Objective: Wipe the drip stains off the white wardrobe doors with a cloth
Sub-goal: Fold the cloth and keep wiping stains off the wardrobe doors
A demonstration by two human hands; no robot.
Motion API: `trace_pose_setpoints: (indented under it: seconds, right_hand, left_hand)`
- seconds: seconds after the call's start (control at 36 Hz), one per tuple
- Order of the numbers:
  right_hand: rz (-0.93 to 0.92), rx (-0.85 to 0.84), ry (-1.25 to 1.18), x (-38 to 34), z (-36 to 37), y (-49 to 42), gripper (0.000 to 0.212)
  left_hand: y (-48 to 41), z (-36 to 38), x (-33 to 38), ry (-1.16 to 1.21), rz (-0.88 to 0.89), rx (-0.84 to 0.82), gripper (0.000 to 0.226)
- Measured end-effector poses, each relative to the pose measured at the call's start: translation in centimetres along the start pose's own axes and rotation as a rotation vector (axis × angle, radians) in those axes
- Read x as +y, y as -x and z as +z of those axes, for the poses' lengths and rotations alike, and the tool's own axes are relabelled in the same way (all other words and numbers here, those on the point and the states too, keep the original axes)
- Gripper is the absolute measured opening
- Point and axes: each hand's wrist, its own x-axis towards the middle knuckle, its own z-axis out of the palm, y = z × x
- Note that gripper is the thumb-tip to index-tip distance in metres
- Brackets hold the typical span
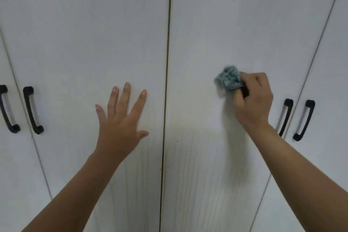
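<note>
As left hand [120, 126] presses the door [94, 34], fingers [124, 98] spread, right hand [254, 100] clutches cloth [228, 79].

No readable text, labels, brands or numbers anywhere in view.

Left hand [120, 124] on left door [84, 34], cloth [228, 79] on right door [244, 24]

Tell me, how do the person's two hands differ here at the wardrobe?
The left hand lies flat with fingers spread; the right hand has its fingers curled. The left hand holds nothing; the right hand grips a blue-grey cloth. The left hand rests on the left door; the right hand is at the right door. Both hands are bare and raised to white doors.
</note>
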Motion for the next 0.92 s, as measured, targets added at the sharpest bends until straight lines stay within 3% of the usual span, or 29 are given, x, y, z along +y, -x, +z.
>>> trace_pose_setpoints:
  seconds: [0.08,0.14,0.25,0.28,0.33,0.44,0.58,0.67,0.81,0.86,0.92]
  right_hand:
    - [0.242,0.121,-0.092,-1.8,1.3,-0.5,0.034]
    - [0.186,0.093,-0.095,-2.6,2.6,1.9,0.036]
    - [-0.544,-0.273,0.039,-2.2,3.8,8.3,0.028]
    - [-0.665,-0.372,0.049,-2.1,3.9,9.0,0.024]
    - [-0.741,-0.467,0.054,-2.2,3.9,8.7,0.023]
    - [-0.631,-0.375,0.061,-3.6,3.7,3.6,0.025]
    - [-0.166,-0.115,-0.036,-6.5,4.4,-0.9,0.028]
    - [-0.099,-0.092,-0.077,-7.2,5.4,1.9,0.029]
    - [-0.684,-0.376,-0.047,-5.3,6.5,10.6,0.022]
    - [-0.803,-0.539,-0.051,-5.0,6.3,11.8,0.017]
    - [-0.787,-0.673,0.022,-5.9,5.8,10.5,0.014]
  left_hand:
    - [0.0,0.1,-0.1,-0.005,0.004,-0.002,0.134]
    - [0.0,0.1,-0.1,-0.011,0.000,-0.008,0.133]
    - [-0.1,0.2,0.0,-0.035,0.004,-0.014,0.133]
    - [-0.1,0.2,0.0,-0.043,0.004,-0.016,0.133]
    - [-0.1,0.3,-0.1,-0.060,0.010,-0.015,0.133]
    - [-0.1,0.4,-0.2,-0.076,0.020,-0.005,0.135]
    - [-0.1,0.3,-0.1,-0.082,0.016,-0.019,0.134]
    - [0.0,0.3,-0.1,-0.072,0.017,-0.009,0.133]
    - [-0.1,0.3,-0.2,-0.105,0.024,-0.010,0.134]
    - [0.0,0.4,-0.2,-0.121,0.028,-0.009,0.135]
    - [-0.1,0.5,-0.2,-0.126,0.030,-0.006,0.135]
